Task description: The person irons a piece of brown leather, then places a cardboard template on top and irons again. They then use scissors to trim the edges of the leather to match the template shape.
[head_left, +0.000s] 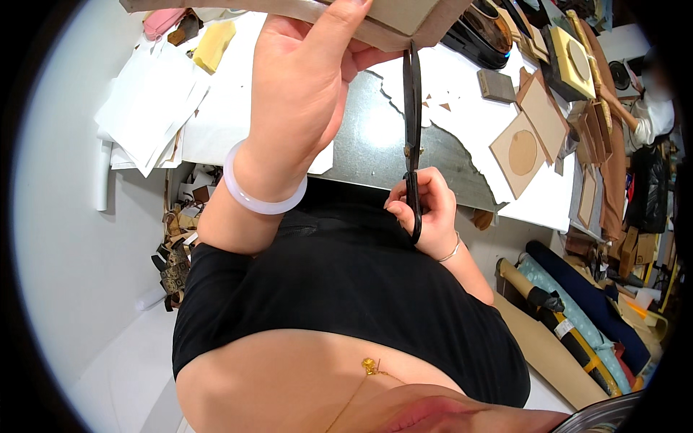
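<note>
Upper middle of frame: my left hand (303,83) pinches a taupe, flat panel with a paler grey-beige face (404,14), thumb on top, fingers beneath; the panel is cut off by the frame's top edge. Right of centre: my right hand (433,206) is closed about the handles of long black metal scissors (412,108), blades pointing up, tips at the panel's lower edge. Blades seen nearly edge-on; cannot tell whether they are parted. Behind the scissors, a dark grey, smooth plate (361,126) lies on the white-covered table (238,86). Upper left: pale yellow sponge-like block (214,45), loose white sheets (148,94). Right: tan square board with a circle (534,169), small dark grey rectangular block (496,85).
</note>
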The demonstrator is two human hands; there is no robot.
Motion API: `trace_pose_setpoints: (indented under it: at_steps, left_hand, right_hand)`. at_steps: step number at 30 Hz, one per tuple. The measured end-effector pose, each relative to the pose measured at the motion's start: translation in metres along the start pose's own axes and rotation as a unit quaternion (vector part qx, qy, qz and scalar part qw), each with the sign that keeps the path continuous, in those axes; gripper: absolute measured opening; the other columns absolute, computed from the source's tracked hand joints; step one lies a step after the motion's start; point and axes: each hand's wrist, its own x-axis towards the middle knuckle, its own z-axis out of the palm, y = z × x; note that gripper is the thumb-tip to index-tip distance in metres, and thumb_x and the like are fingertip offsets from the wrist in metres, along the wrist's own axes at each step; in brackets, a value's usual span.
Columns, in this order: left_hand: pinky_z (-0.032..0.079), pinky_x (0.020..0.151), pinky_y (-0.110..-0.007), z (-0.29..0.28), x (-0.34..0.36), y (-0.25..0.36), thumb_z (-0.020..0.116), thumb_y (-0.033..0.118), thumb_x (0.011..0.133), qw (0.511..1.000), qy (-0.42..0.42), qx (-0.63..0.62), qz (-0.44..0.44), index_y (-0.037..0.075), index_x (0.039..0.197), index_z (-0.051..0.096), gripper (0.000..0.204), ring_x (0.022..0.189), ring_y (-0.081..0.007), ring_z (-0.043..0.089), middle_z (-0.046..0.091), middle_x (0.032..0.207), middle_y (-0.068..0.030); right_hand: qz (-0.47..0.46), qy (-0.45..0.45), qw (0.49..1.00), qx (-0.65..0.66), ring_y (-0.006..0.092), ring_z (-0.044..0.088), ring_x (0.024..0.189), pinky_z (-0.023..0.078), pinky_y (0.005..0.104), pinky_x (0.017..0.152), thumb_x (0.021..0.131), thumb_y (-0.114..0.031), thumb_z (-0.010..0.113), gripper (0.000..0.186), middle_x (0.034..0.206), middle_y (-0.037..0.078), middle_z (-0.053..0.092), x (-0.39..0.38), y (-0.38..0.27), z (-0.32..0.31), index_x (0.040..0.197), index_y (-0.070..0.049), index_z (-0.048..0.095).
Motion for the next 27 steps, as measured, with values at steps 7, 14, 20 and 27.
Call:
trace_pose_setpoints:
  at_steps: [7,14,20,27]
  left_hand:
    - [0.062,0.093,-0.040,-0.001,-0.001,0.002,0.055,0.013,0.108,1.000,-0.016,0.004,-0.005,-0.003,0.139,0.052,0.035,0.106,-0.0253,0.072,0.069,0.123,-0.0157]
    - [0.062,0.094,-0.040,0.002,-0.001,0.002,0.055,0.014,0.108,1.000,-0.015,0.005,-0.003,-0.003,0.139,0.052,0.035,0.108,-0.0248,0.072,0.069,0.123,-0.0154]
    - [0.061,0.095,-0.040,0.006,-0.002,0.003,0.054,0.014,0.108,1.000,-0.010,0.004,-0.012,-0.003,0.141,0.049,0.038,0.109,-0.0253,0.072,0.067,0.125,-0.0155]
    - [0.061,0.095,-0.041,0.010,-0.001,0.004,0.054,0.014,0.108,1.000,-0.003,0.003,-0.012,-0.003,0.143,0.047,0.040,0.111,-0.0264,0.070,0.065,0.128,-0.0168]
  right_hand:
    - [0.011,0.003,1.000,-0.014,0.0044,0.055,0.064,0.047,0.0216,0.059,0.088,-0.017,0.087,0.042,0.078,0.005,0.067,-0.001,-0.003,-0.001,0.099,-0.003,0.049]
    - [0.000,0.010,1.000,-0.019,0.0044,0.057,0.064,0.047,0.0211,0.058,0.088,-0.018,0.087,0.042,0.076,0.006,0.067,-0.001,-0.002,0.000,0.098,-0.003,0.049]
    - [-0.007,0.018,1.000,-0.023,0.0049,0.058,0.064,0.048,0.0211,0.058,0.088,-0.018,0.087,0.042,0.076,0.006,0.067,-0.003,-0.001,0.000,0.098,-0.002,0.049]
    - [-0.003,-0.009,1.000,0.000,0.0070,0.062,0.067,0.050,0.0219,0.060,0.086,-0.019,0.089,0.045,0.079,0.008,0.068,-0.003,-0.005,-0.005,0.099,-0.002,0.049]
